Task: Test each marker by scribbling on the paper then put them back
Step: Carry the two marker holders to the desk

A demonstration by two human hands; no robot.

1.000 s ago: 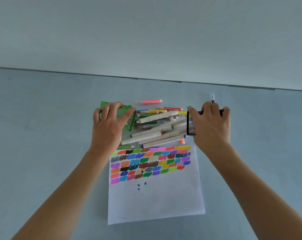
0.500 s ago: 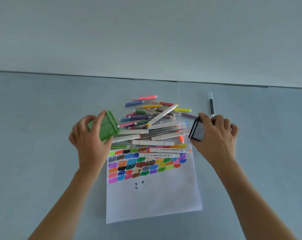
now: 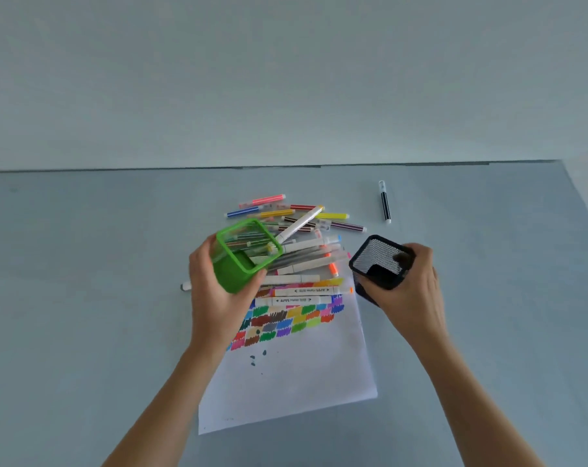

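Fingers (image 3: 262, 276) grip empty green holder (image 3: 233, 276).

— Where's the head camera looking from?
— It's sitting above the table (image 3: 83, 298), facing forward and down, close over both forearms, with the wall filling the top.

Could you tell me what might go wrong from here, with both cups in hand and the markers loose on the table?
The black marker lies apart from the pile and could be missed. Markers lying across the paper may roll. With the left hand holding the green cup and the right hand the black mesh cup, neither hand is free.
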